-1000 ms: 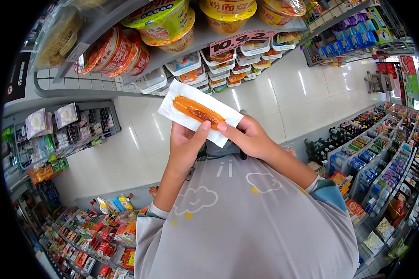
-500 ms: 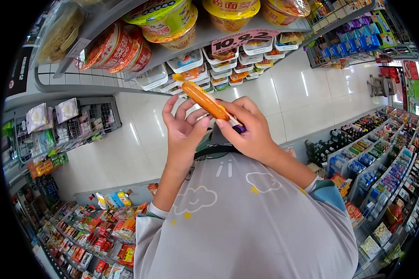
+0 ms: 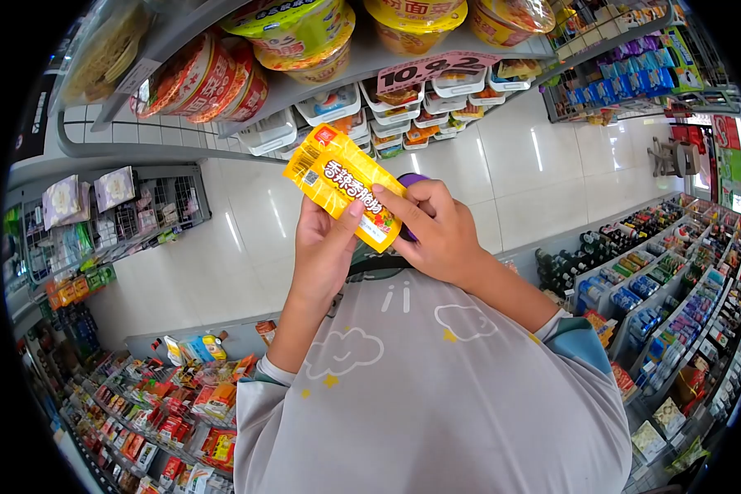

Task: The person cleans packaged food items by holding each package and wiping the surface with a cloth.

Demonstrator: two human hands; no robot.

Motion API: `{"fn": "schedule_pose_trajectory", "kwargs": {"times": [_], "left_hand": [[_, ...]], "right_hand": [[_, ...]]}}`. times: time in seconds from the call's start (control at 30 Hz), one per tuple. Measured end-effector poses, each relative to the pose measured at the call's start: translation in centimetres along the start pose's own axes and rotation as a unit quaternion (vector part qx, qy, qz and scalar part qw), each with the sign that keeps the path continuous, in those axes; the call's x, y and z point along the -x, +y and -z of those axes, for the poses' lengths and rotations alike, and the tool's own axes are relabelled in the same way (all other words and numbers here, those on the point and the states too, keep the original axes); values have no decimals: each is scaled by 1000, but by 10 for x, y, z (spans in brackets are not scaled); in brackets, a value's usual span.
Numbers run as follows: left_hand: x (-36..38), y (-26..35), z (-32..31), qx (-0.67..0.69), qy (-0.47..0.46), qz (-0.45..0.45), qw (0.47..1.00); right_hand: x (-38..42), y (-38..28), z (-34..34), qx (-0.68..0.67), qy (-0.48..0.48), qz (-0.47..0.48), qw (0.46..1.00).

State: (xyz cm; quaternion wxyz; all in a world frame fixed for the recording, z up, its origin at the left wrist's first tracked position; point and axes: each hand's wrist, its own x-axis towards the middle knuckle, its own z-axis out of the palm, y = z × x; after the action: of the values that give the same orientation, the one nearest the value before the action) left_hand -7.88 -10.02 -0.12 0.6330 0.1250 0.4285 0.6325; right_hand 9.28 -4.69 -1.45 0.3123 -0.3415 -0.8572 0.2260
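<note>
A yellow snack packet (image 3: 346,185) with large white and brown lettering lies tilted in front of me, its printed face toward the camera. My left hand (image 3: 321,247) grips its lower left side, thumb on the front and fingers behind. From the other side, my right hand (image 3: 440,226) has its index finger laid on the packet's front near the lower right corner, with the other fingers curled. Behind the right hand's fingers, a purple piece of packaging (image 3: 411,178) shows; most of it is hidden.
Ahead, a shelf holds noodle cups (image 3: 300,37) above white-rimmed trays of packets (image 3: 329,103), with a pink price tag (image 3: 436,72). Hanging goods (image 3: 62,202) are on a rack at left. Packaged snacks (image 3: 173,428) fill the lower left; bottles and cans (image 3: 650,284) line the right-hand shelves. Pale tiles (image 3: 247,272) cover the floor.
The orange sausage-shaped pack with a purple end, held in the right hand before, is now mostly out of sight. The yellow packet's face has come into view, and the left hand has closed on it.
</note>
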Motion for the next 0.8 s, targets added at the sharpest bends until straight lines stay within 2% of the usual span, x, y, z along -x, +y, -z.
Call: {"fn": "schedule_pose_trajectory", "kwargs": {"times": [0.4, 0.6, 0.67, 0.8], "left_hand": [[-3, 4, 2, -29, 12, 1, 1000], [-4, 1, 3, -111, -11, 39, 993], [-4, 1, 2, -125, -6, 42, 991], [-5, -3, 3, -122, -4, 35, 992]], "right_hand": [[-9, 3, -2, 4, 1, 36, 999], [-6, 2, -1, 52, -42, 10, 998], [-8, -3, 5, 66, -86, 2, 994], [-5, -1, 0, 56, -71, 11, 996]]}}
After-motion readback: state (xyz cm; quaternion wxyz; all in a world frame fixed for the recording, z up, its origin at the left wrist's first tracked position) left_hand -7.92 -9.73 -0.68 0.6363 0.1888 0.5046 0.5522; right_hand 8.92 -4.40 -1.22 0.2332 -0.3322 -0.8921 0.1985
